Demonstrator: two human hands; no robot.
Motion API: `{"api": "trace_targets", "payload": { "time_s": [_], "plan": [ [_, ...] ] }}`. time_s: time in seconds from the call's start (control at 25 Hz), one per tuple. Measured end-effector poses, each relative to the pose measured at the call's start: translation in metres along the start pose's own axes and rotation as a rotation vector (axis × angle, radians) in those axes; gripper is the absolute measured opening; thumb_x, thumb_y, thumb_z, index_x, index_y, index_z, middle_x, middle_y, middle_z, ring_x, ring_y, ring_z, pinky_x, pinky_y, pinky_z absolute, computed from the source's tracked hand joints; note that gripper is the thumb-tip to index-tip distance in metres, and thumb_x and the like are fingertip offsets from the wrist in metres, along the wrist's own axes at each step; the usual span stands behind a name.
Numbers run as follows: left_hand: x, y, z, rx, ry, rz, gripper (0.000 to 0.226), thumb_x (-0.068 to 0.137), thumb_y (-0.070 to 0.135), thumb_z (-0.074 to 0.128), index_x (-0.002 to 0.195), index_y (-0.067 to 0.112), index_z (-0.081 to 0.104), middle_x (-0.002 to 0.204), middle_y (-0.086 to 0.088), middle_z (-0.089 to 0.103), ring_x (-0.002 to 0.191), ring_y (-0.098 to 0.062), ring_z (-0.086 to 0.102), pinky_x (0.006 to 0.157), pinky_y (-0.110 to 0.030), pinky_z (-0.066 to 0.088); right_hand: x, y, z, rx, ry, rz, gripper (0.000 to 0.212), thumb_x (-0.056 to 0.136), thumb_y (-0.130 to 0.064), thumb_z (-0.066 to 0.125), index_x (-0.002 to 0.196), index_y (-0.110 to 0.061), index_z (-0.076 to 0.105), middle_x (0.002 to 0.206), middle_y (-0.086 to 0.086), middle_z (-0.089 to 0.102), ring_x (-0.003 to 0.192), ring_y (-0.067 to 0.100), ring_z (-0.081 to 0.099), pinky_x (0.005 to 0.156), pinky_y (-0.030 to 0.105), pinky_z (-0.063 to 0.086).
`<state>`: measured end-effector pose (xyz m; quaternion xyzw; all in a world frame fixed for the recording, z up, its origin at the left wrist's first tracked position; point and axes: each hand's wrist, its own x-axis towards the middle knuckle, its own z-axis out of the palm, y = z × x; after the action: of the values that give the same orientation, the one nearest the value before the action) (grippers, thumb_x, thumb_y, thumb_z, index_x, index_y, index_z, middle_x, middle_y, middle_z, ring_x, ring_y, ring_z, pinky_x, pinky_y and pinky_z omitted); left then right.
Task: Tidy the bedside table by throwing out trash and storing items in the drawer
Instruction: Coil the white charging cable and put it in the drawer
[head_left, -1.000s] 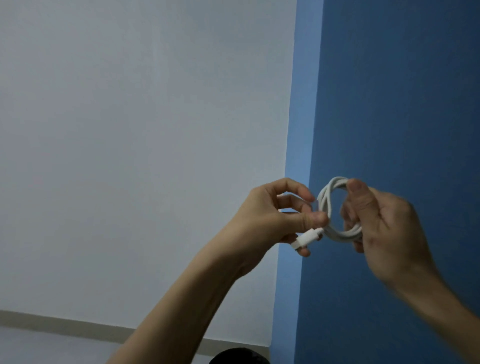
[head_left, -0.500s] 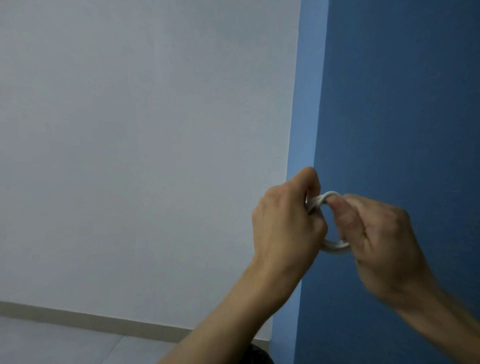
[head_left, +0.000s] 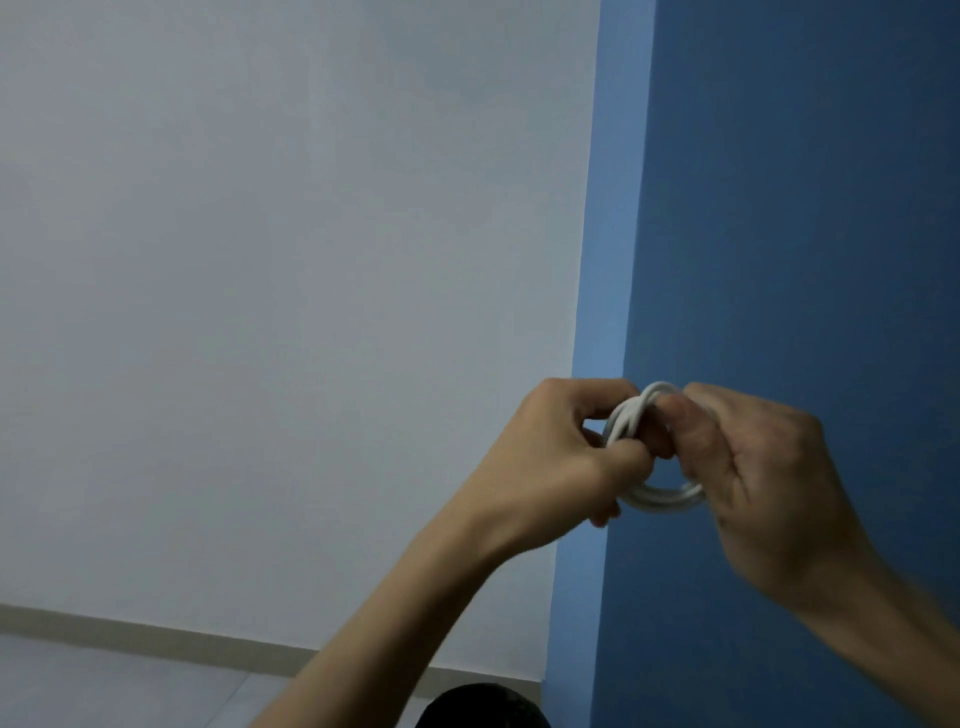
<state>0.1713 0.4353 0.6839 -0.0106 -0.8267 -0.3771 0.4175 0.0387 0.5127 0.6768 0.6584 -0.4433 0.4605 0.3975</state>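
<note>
Coiling between both hands, white cable (head_left: 660, 499), left fingers (head_left: 626, 457) and right fingers (head_left: 685, 431) pinching it.

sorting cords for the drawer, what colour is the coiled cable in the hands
White. The coiled cable shows best in the head view.

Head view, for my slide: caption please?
Both hands, left hand and right hand, grip a coiled white cable before blue wall.
</note>
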Motion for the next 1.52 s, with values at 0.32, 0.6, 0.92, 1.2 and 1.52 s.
{"api": "trace_targets", "payload": {
  "time_s": [0.32, 0.6, 0.92, 1.2, 1.52],
  "plan": [
    [-0.004, 0.001, -0.001, 0.33, 0.096, 0.055, 0.026, 0.093, 0.026, 0.055, 0.076, 0.007, 0.058, 0.057, -0.006, 0.047, 0.043, -0.014, 0.038, 0.044, -0.031, 0.039, 0.006, 0.011, -0.005, -0.162, 0.0, -0.06, 0.057, 0.097, -0.039, 0.027, 0.055, -0.004, 0.045, 0.047, 0.005, 0.04, 0.057, 0.024, 0.037, 0.048, 0.025, 0.029],
    [0.0, 0.0, 0.0, 0.24, -0.052, 0.014, 0.017, 0.098, 0.032, 0.042, 0.097, 0.017, 0.05, 0.049, 0.008, 0.04, 0.045, -0.01, 0.036, 0.042, -0.026, 0.038, 0.013, 0.013, -0.012, -0.27, -0.071, -0.11, 0.051, 0.097, -0.042, 0.023, 0.058, -0.014, 0.039, 0.052, -0.005, 0.032, 0.043, 0.016, 0.034, 0.049, 0.03, 0.03],
    [-0.003, -0.001, 0.007, 0.454, -0.05, 0.065, 0.026, 0.101, 0.034, 0.03, 0.08, 0.019, 0.033, 0.061, -0.003, 0.04, 0.057, -0.027, 0.035, 0.059, -0.05, 0.043, 0.006, 0.016, -0.028, -0.092, -0.325, 0.077, 0.054, 0.09, -0.051, 0.025, 0.059, -0.013, 0.046, 0.051, 0.0, 0.045, 0.055, 0.017, 0.045, 0.055, 0.027, 0.036],
    [0.0, -0.003, 0.003, 0.622, 0.086, 0.079, 0.026, 0.1, 0.037, 0.026, 0.077, 0.026, 0.03, 0.058, -0.002, 0.043, 0.056, -0.03, 0.046, 0.054, -0.045, 0.04, 0.011, 0.008, -0.05, -0.306, -0.421, 0.172, 0.05, 0.08, -0.062, 0.025, 0.055, -0.028, 0.052, 0.057, -0.006, 0.047, 0.058, 0.015, 0.046, 0.053, 0.021, 0.034],
    [0.0, 0.004, 0.009, 0.749, 0.133, 0.059, 0.024, 0.101, 0.032, 0.026, 0.08, 0.02, 0.029, 0.057, 0.001, 0.034, 0.047, -0.022, 0.031, 0.047, -0.032, 0.025, 0.015, -0.009, -0.05, 0.741, -0.4, 0.598, 0.06, 0.039, -0.069, 0.076, 0.062, -0.015, 0.067, 0.045, 0.01, 0.057, 0.035, 0.01, 0.05, 0.039, 0.019, 0.047]
  ]
}}
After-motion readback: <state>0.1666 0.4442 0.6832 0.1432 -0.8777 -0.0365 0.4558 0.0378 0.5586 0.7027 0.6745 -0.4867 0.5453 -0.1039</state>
